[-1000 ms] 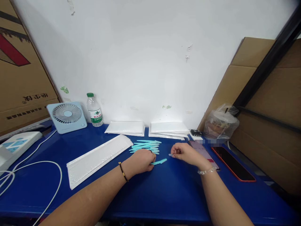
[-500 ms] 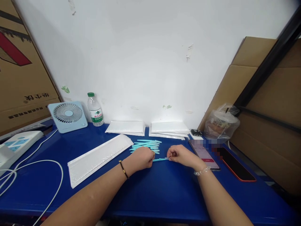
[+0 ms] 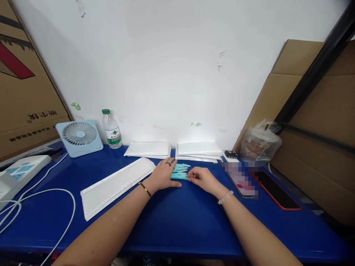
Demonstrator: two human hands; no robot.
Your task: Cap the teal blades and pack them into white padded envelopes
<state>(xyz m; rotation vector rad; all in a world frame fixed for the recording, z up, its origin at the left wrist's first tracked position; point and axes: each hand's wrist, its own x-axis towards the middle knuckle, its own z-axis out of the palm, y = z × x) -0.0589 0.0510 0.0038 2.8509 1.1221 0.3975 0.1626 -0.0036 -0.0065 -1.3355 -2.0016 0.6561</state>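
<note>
A pile of slim turquoise sticks [image 3: 181, 167], shaped like eyebrow razors, lies on the blue table. My left hand [image 3: 164, 174] rests flat over the pile's left part, fingers stretched and thumb apart; it hides that end of the sticks. At the right end of the pile's nearest stick [image 3: 179, 178], my right hand [image 3: 202, 178] has its fingertips pinched together on the tip. That tip is mostly hidden by the fingers. To the left of my left hand, a long white padded packet [image 3: 118, 186] lies slanted.
Two stacks of white packets, left [image 3: 148, 149] and right [image 3: 198, 148], lie along the wall. A blue fan [image 3: 80, 137], a water bottle [image 3: 112, 131] and a power strip [image 3: 23, 171] stand left. Phones [image 3: 280, 192] and a bagged cup [image 3: 259, 144] are at right.
Both hands have moved slightly away from me, bringing the separate stick up against the pile. My left hand has opened from a closed grip and spread over the sticks. My right hand stays pinched.
</note>
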